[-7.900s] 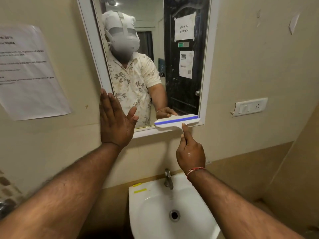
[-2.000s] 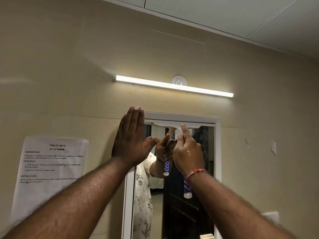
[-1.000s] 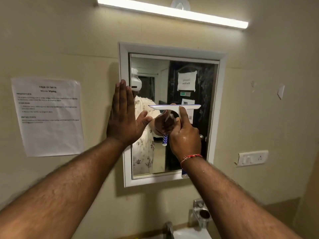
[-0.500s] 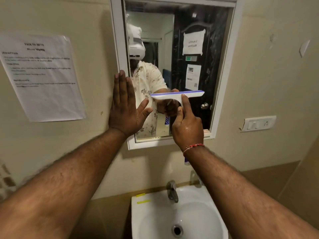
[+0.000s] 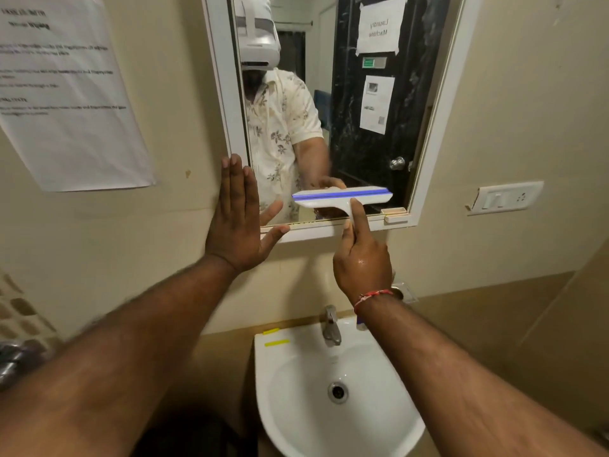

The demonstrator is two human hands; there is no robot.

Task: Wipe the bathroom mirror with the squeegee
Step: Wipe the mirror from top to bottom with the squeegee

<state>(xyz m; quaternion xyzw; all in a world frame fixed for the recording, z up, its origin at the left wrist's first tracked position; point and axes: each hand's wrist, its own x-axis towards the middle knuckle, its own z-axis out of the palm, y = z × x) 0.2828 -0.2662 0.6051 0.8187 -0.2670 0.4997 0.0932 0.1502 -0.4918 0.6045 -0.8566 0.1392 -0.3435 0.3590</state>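
A white-framed bathroom mirror [image 5: 349,94] hangs on the beige wall above the sink. My right hand [image 5: 361,262] grips the handle of a white squeegee [image 5: 342,197] with a blue rubber strip, index finger stretched up the handle. Its blade lies level against the glass, close to the mirror's bottom edge. My left hand [image 5: 239,219] is flat and open, pressed on the frame's lower left corner and the wall beside it. The glass reflects a person in a floral shirt and a dark door.
A white sink [image 5: 336,390] with a metal tap [image 5: 331,326] sits below the mirror. A paper notice [image 5: 66,94] is taped to the wall at left. A white switch plate [image 5: 507,197] is at right. A small pale box [image 5: 395,214] rests on the frame's bottom ledge.
My right hand has drawn the squeegee down the glass from the top edge to near the bottom. My left hand slid down the frame's left side. The view tilted down to the sink.
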